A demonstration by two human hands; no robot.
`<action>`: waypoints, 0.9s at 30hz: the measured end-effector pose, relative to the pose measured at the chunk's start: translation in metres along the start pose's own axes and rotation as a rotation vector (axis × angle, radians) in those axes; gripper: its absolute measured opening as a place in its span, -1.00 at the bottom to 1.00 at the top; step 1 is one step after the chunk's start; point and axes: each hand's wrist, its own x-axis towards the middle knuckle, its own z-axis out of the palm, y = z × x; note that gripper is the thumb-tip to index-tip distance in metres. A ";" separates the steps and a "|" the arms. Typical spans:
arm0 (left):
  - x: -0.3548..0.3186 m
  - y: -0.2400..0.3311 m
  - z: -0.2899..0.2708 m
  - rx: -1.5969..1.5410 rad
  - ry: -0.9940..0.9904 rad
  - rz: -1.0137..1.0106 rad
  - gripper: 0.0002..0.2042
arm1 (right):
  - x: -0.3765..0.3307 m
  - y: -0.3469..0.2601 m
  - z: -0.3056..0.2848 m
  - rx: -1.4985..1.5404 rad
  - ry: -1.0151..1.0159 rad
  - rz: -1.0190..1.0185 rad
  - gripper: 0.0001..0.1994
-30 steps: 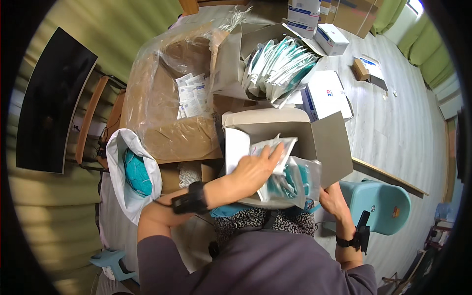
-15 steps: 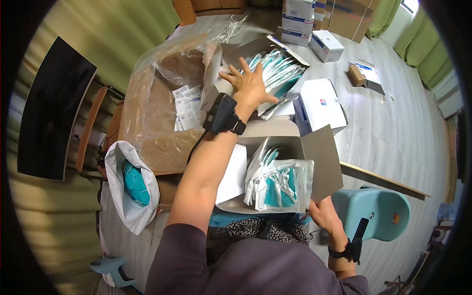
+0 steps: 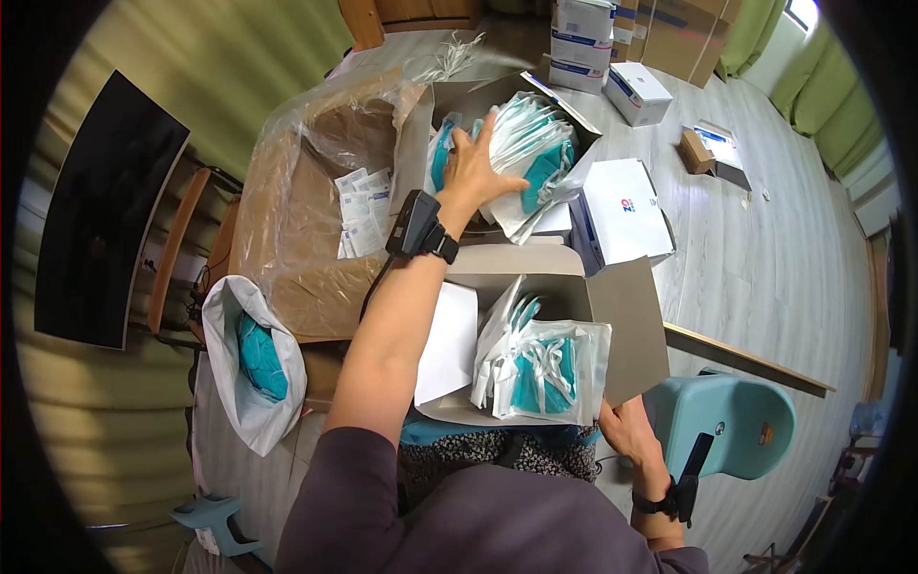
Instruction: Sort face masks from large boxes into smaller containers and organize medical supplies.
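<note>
OK, my L hand (image 3: 475, 174) is spread wide at the packs (image 3: 532, 129) in the far box (image 3: 413, 153); best keep fingers flat, w/o creasing edges. R hand (image 3: 631, 430)'s by the near box (image 3: 631, 330), grip hidden, can't tell.

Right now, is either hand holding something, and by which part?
The left hand spreads over packets in the far box; grip cannot be told. The right hand is at the near box; its hold is hidden.
</note>
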 end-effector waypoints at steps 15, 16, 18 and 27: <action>-0.014 0.003 0.022 -0.124 0.084 0.037 0.25 | 0.003 -0.008 -0.001 0.023 0.012 0.015 -0.75; -0.012 0.005 0.022 -0.114 0.047 0.041 0.18 | 0.004 -0.010 0.000 0.027 0.021 0.006 -0.76; -0.011 0.005 0.020 -0.097 -0.027 0.038 0.05 | 0.002 -0.005 0.002 0.001 0.022 -0.001 -0.77; -0.008 0.014 -0.025 -0.020 0.243 0.166 -0.66 | 0.002 0.000 0.009 0.008 0.077 0.009 -0.80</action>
